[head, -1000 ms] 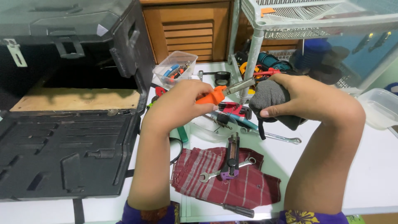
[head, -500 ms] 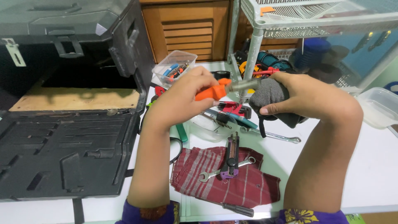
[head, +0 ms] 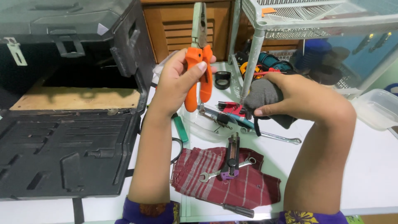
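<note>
Head view: L hand fingers wrap orange pliers handles — jaws up, seemingly closed.

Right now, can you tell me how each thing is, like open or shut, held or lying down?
Orange-handled pliers: held upright in the left hand, nose shut.
Grey cloth: bunched in the right hand.
Black tool case: open, lid up.
Red checked cloth: spread flat on the white table.
Small spanner: lying on the checked cloth.
Clear plastic tub: open, no lid on.
</note>
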